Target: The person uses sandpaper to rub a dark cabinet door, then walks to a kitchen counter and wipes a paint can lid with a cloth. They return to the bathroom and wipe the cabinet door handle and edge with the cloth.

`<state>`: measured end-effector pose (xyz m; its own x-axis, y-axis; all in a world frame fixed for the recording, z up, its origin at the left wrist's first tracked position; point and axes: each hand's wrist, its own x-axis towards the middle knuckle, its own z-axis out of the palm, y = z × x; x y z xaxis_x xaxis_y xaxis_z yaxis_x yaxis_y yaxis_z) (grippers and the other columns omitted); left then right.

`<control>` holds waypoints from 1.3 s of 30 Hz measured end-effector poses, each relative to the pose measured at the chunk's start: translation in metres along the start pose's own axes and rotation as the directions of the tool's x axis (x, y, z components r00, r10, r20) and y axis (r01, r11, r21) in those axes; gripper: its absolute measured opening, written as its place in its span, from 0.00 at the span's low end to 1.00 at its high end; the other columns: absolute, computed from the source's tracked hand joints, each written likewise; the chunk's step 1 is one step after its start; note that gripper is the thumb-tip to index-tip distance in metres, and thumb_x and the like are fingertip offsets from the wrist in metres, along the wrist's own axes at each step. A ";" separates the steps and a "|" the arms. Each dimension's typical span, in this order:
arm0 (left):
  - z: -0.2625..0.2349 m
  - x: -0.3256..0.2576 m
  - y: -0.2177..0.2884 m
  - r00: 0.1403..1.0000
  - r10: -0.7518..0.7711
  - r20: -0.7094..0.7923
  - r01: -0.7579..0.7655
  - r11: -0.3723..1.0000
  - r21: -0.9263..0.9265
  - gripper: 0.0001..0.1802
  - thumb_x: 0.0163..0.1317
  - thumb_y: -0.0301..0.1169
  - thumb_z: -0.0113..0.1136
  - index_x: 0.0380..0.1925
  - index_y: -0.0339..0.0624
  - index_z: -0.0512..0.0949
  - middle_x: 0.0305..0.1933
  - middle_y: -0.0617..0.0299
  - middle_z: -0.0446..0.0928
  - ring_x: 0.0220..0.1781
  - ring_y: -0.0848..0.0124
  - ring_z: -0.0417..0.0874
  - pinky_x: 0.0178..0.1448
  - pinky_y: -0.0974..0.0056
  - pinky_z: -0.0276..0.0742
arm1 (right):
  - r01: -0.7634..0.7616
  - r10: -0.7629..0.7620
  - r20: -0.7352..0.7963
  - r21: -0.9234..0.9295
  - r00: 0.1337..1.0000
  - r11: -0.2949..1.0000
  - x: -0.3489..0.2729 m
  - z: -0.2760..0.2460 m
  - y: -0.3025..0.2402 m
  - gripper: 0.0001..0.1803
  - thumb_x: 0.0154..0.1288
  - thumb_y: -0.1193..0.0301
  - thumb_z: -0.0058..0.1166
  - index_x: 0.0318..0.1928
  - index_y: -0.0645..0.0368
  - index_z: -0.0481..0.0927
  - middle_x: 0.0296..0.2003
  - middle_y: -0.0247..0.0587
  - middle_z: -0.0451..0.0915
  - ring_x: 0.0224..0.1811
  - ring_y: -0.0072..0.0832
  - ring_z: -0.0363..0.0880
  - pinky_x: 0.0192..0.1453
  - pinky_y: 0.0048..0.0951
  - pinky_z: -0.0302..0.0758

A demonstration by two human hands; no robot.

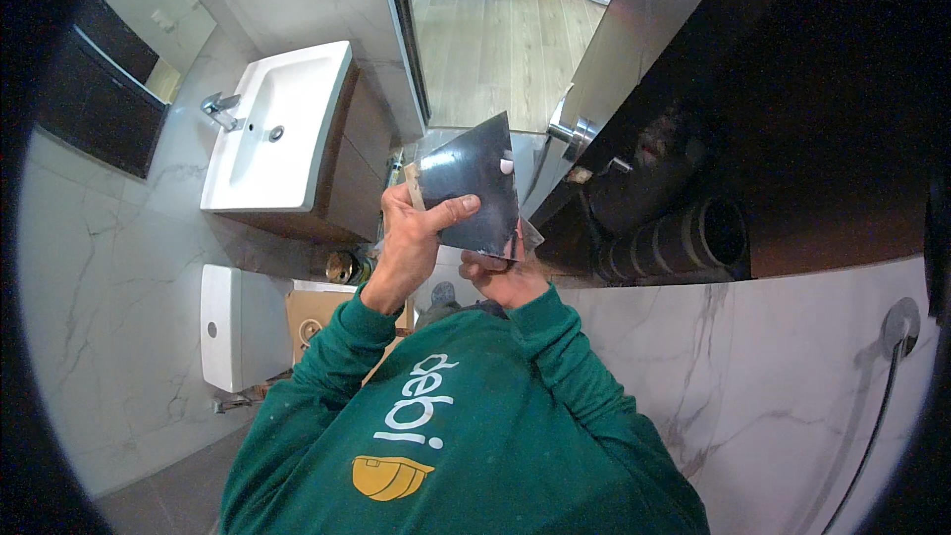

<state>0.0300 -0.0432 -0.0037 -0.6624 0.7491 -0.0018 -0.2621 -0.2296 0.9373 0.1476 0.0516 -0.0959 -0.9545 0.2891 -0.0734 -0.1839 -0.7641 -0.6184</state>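
A dark, glossy flat panel (466, 173) is held up in front of me, tilted, with a pale tan strip along its left edge. Clear plastic (532, 236) sticks out at its lower right corner. My left hand (411, 238) grips the panel from the left, thumb lying across its face and the other fingers hidden behind. Under the lower edge, my right hand (503, 279) has its fingers curled against the panel, partly covered by it. Something small and reddish shows near that corner; I cannot make out what it is.
A white sink (287, 104) with a chrome tap (220, 109) stands on a brown cabinet to the left. Nearer are a toilet tank (233, 327) and cardboard (305, 307). An open dark door with a metal handle (573, 136) is close on the right, beside the doorway.
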 end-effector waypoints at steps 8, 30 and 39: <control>0.006 -0.015 -0.002 0.998 -0.017 -0.068 0.010 0.995 -0.100 0.14 0.52 0.25 0.69 0.39 0.33 0.81 0.38 0.56 0.85 0.36 0.70 0.86 0.45 0.64 0.83 | 0.057 -0.012 -0.209 0.212 0.978 0.976 0.001 0.007 0.005 0.17 0.70 0.58 0.54 0.53 0.53 0.78 0.43 0.33 0.82 0.43 0.26 0.82 0.38 0.33 0.81; 0.015 0.006 -0.019 0.925 -0.302 -0.231 0.179 0.882 -0.437 0.10 0.58 0.23 0.64 0.40 0.34 0.81 0.40 0.57 0.83 0.40 0.67 0.84 0.50 0.61 0.80 | 0.601 -0.565 -0.554 -0.139 0.611 0.787 -0.036 0.083 -0.037 0.24 0.73 0.71 0.52 0.66 0.55 0.65 0.62 0.46 0.72 0.59 0.44 0.77 0.57 0.60 0.81; -0.002 0.023 -0.014 0.960 0.000 -0.279 -0.068 0.970 -0.234 0.12 0.57 0.21 0.65 0.42 0.33 0.80 0.40 0.56 0.84 0.39 0.68 0.86 0.48 0.61 0.83 | 0.046 -0.273 -0.361 -0.527 0.892 0.849 -0.049 0.043 -0.033 0.17 0.74 0.68 0.51 0.56 0.65 0.79 0.49 0.42 0.82 0.46 0.32 0.83 0.45 0.39 0.87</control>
<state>0.0176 -0.0242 -0.0172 -0.8320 0.5459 -0.0988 -0.3734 -0.4194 0.8275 0.1900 0.0375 -0.0381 -0.7163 0.6744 -0.1790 -0.0767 -0.3312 -0.9404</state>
